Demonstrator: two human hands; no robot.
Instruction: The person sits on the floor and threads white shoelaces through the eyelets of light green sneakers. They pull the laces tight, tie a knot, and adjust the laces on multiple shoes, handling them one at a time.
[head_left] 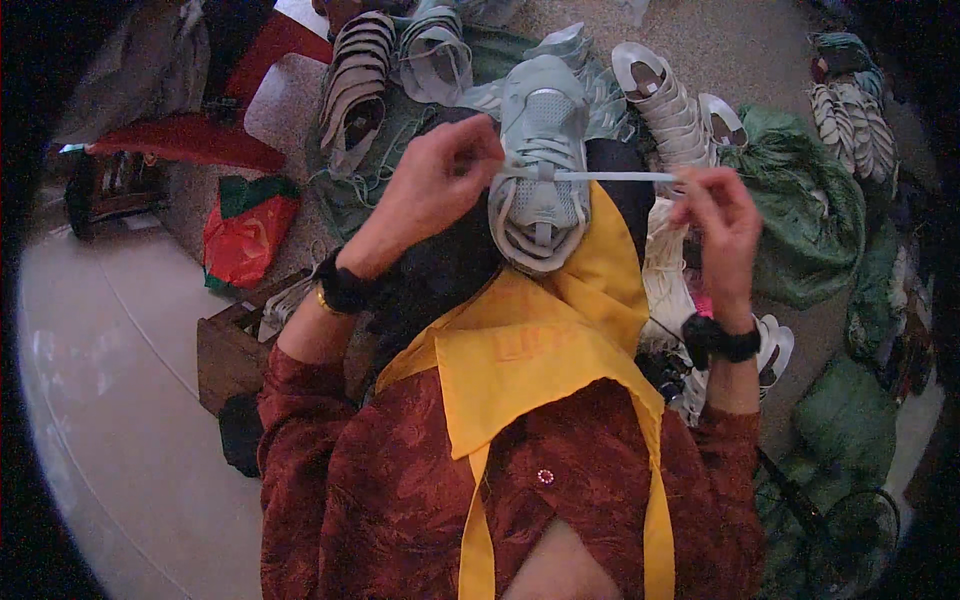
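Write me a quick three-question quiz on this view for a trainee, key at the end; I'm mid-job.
1. What does the right hand hold? (A) a hammer (B) a white lace (C) scissors
2. True or false: the shoe between the two hands is bright red.
3. Fill in: the red and green bag lies on the person's ____ side.

Key: 1. B. 2. False; it is pale bluish grey. 3. Left.
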